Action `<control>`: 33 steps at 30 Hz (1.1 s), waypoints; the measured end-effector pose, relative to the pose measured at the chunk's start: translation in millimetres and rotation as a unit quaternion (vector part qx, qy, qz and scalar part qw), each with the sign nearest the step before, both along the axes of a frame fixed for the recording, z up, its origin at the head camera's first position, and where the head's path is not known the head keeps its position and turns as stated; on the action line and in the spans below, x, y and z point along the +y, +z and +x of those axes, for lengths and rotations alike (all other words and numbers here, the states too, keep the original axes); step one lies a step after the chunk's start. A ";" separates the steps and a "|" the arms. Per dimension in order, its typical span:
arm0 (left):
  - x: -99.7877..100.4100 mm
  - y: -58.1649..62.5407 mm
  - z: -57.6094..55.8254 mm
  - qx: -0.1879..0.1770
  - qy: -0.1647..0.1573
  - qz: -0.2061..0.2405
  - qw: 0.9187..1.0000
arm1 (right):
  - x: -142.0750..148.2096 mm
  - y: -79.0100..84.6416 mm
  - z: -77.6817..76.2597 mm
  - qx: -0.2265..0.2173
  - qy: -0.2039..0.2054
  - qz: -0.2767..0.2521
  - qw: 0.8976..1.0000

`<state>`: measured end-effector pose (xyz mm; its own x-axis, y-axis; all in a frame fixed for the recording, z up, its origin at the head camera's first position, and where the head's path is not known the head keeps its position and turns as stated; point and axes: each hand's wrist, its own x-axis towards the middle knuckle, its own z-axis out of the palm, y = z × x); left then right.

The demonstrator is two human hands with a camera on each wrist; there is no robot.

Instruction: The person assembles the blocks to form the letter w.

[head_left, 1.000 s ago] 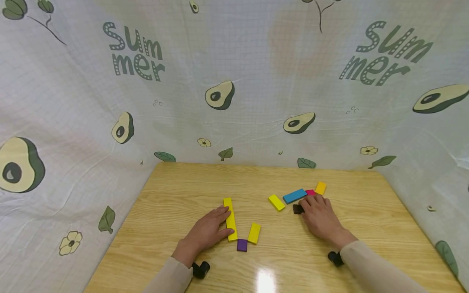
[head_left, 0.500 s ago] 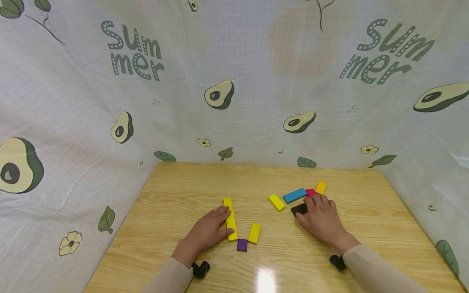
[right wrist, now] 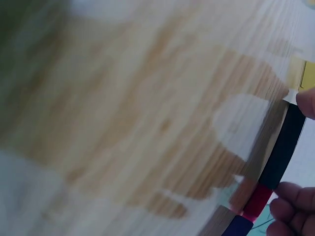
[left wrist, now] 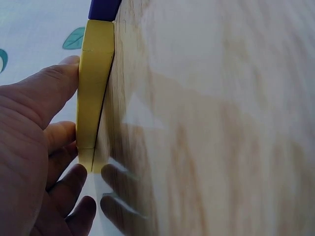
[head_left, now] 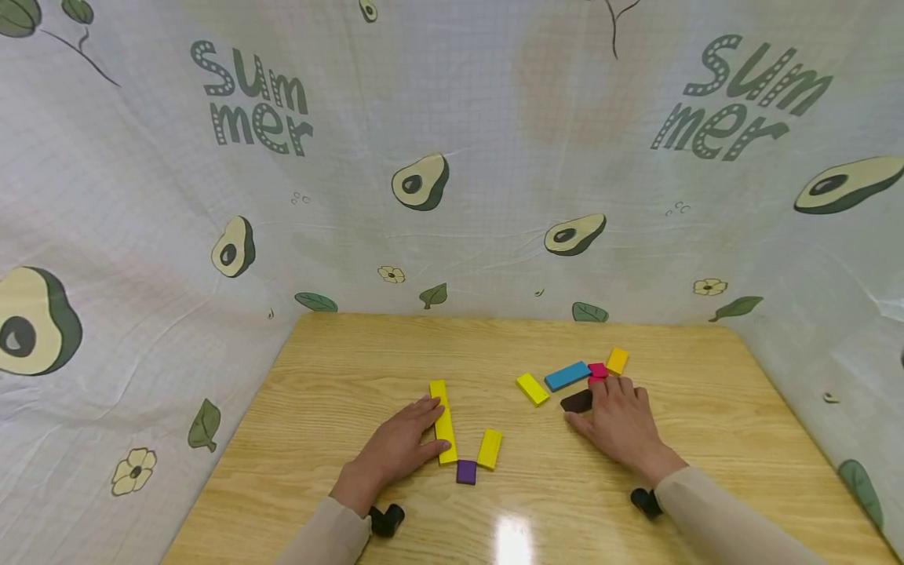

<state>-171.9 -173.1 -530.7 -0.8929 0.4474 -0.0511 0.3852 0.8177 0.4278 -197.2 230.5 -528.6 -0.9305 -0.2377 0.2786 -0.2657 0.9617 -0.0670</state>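
Note:
My left hand [head_left: 399,446] lies beside a long yellow block [head_left: 443,424], its thumb and fingertips touching the block's top with the fingers fairly straight. In the left wrist view the thumb and fingers [left wrist: 59,135] meet one face of that yellow block [left wrist: 94,83]. A small purple block [head_left: 466,472] sits at its near end, with a short yellow block [head_left: 490,449] next to it. My right hand [head_left: 623,424] holds a black block [head_left: 577,402], partly covered: the right wrist view shows the thumb [right wrist: 306,102] at one end and curled fingers near the other.
Behind the black block lie a blue block [head_left: 567,377], small red pieces [head_left: 597,369] and an orange block [head_left: 617,361]. Another short yellow block [head_left: 533,390] is left of them. A printed cloth [head_left: 487,196] surrounds the wooden table [head_left: 367,353] at its back and sides.
My right hand has shifted slightly right and its thumb has spread out to the left, exposing more of the black block and the red pieces. My left hand has stayed in place.

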 end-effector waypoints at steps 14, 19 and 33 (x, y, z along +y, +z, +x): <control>-0.6 -1.6 -0.7 -0.006 0.000 0.003 1.000 | 1.2 2.0 3.4 -0.035 0.035 -0.005 0.999; -0.6 -0.7 -0.5 -0.005 0.001 0.003 1.000 | -0.4 2.7 3.5 -0.022 0.043 -0.016 0.999; -1.0 -0.9 -0.7 0.001 -0.001 0.004 1.000 | -59.1 21.6 3.3 -0.002 0.100 -0.054 0.994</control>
<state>-172.5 -174.1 -531.6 -0.8919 0.4500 -0.0447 0.3885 0.8130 0.4338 -193.9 171.4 -506.9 -0.8685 -0.3870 0.3097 -0.4506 0.8768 -0.1679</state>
